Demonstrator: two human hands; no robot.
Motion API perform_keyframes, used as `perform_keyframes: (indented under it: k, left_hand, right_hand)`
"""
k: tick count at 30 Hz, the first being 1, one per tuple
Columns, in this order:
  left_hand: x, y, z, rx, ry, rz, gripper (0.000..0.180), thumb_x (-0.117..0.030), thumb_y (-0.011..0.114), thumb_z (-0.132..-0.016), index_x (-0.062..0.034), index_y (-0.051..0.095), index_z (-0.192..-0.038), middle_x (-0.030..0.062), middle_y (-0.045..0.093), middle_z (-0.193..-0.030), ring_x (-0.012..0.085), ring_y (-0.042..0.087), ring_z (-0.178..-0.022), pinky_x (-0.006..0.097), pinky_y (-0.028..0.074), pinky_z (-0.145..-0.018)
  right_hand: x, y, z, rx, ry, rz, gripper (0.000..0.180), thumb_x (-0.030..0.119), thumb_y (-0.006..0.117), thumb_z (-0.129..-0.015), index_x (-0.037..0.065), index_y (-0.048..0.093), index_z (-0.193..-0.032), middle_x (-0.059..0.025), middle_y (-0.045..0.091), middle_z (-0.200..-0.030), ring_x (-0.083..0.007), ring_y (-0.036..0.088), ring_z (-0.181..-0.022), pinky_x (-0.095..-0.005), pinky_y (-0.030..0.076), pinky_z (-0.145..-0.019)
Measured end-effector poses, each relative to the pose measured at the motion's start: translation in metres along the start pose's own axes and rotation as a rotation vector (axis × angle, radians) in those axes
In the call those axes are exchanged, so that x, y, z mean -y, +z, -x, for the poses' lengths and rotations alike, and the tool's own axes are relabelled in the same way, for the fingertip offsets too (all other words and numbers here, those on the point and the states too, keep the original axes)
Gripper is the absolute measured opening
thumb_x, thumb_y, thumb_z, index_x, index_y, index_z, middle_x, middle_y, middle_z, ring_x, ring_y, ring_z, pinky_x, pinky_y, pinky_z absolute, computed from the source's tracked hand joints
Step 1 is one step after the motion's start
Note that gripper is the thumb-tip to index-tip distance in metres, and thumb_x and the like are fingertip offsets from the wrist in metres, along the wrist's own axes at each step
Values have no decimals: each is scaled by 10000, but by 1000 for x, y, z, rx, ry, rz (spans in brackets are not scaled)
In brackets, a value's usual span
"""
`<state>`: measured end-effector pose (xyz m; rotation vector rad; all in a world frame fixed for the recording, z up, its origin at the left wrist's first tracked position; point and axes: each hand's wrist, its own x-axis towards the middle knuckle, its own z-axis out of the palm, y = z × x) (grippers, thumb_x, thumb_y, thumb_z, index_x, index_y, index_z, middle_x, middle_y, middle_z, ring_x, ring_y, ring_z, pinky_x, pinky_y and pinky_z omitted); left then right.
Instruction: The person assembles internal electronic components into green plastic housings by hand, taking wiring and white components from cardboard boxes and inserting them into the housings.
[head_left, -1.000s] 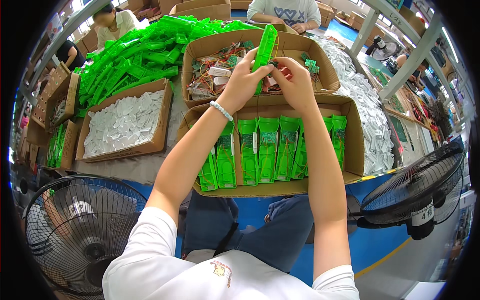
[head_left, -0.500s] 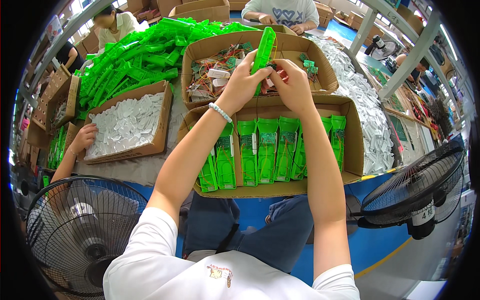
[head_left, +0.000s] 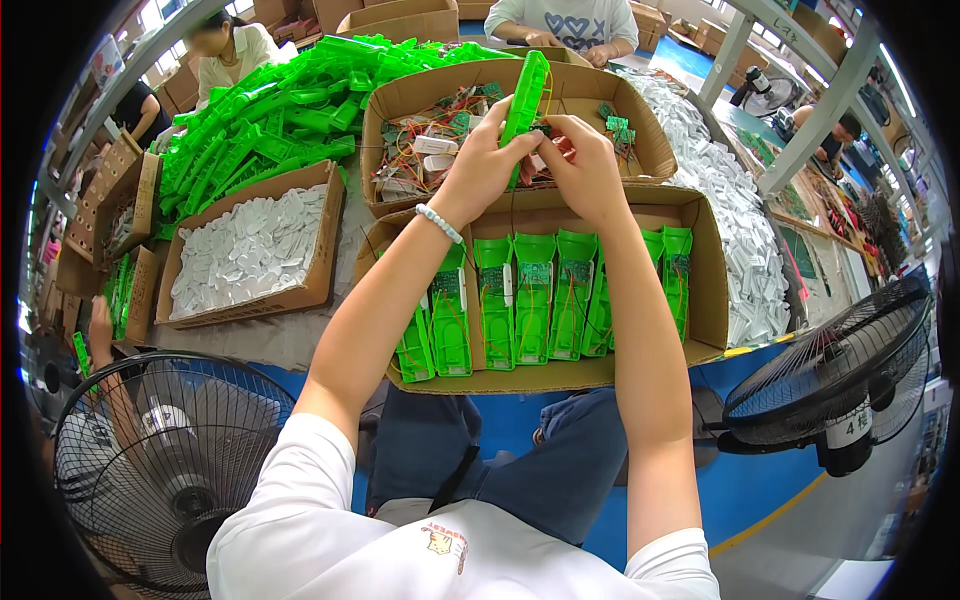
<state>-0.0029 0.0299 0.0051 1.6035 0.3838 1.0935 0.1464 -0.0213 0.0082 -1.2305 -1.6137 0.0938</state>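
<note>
Holding a long green plastic shell [head_left: 526, 92] upright between them, the left hand [head_left: 484, 165] and right hand [head_left: 580, 160] meet above the far cardboard box [head_left: 640, 135], at about twelve o'clock from the person's chest. The left hand's fingers are closed around the shell's lower end; the right hand pinches something small at the shell's base, too small to make out, with its fingers curled tight. Compared with a second ago, little has changed: the shell stands in the same place, tilted slightly to one o'clock, and both hands have kept their grasp, shifting only a touch. That steadiness suggests fine fitting work at the base of the shell is under way rather than finished. A white bead bracelet [head_left: 440, 222] sits on the left wrist. Below the hands, the near box [head_left: 705, 300] holds a row of green shells [head_left: 535, 295] standing side by side, each with a small circuit board and wires showing. The far box holds a loose tangle of wires and small boards [head_left: 430, 150]. At ten o'clock lies a heap of empty green shells [head_left: 270, 110], and beside it, at nine o'clock, a box of white parts [head_left: 250, 250]. More white parts [head_left: 740, 240] are piled at two o'clock. One change at the edge: a co-worker's hand [head_left: 100, 330] that reached toward the white-parts box half a second ago now sits lower, at eight o'clock. Two fans [head_left: 160, 470] [head_left: 840, 370] stand at seven and four o'clock.
</note>
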Motion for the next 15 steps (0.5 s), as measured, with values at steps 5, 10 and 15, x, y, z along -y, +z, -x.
perform_keyframes:
  k: [5,10,15]
  left_hand:
    - [1,-1,0,2,-9,-7,486,-136,612,-949,7,416,-1370,48,621,-874,113,595,-711,262,498,-598]
    - [1,0,-1,2,-2,-14,484,-135,612,-949,9,417,-1368,49,620,-871,112,593,-708,263,497,-596]
    - [1,-1,-1,10,1,-13,501,-144,615,-948,-27,413,-1391,48,619,-879,110,595,-715,268,505,-602]
  right_hand:
    - [-1,1,0,-10,-9,-1,281,178,643,-869,-12,662,-1075,-166,672,-957,-276,662,-740,-371,523,-698]
    - [1,0,0,0,7,15,280,179,639,-870,-10,662,-1075,-168,671,-955,-279,664,-751,-373,523,-704]
    - [2,-1,0,15,30,13,274,184,641,-875,-2,664,-1076,-171,671,-960,-272,674,-760,-376,525,-705]
